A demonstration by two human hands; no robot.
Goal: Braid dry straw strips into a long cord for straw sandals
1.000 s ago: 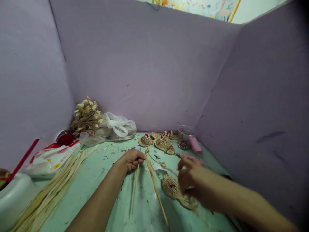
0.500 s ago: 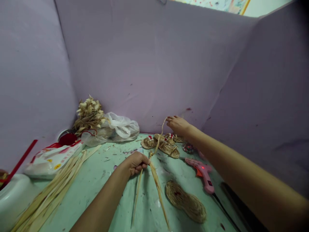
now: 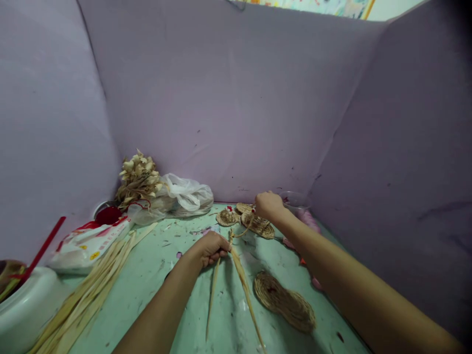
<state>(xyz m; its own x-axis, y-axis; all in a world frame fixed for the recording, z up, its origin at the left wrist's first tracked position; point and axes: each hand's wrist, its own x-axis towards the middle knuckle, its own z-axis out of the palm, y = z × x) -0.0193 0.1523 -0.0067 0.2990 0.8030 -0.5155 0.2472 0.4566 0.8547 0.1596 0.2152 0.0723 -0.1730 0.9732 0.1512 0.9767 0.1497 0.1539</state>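
Observation:
My left hand [image 3: 213,249] is closed in a pinch on strands of dried straw [image 3: 242,280], close to a small knot. Two tails of the straw hang down toward me over the table. From the knot a thin twisted straw cord [image 3: 241,234] curves up and right to my right hand [image 3: 270,205], which is closed with its fingers turned away. Behind and below that hand lie small coiled-straw slippers [image 3: 227,217] with red and white beads. A coiled-straw sole [image 3: 283,301] lies flat to the right of the hanging strands.
Loose flat straw [image 3: 92,290] lies at the left beside a white-and-red packet [image 3: 90,246] and a white pot [image 3: 31,307]. Dried flowers [image 3: 138,177] and a plastic bag [image 3: 188,194] stand at the back. My right forearm mostly covers a pink glue gun [image 3: 289,243].
My right hand has come down and closed, so the twisted cord now hangs in a lower, slacker curve. The forearm now covers most of the glue gun. My left hand stays nearly still.

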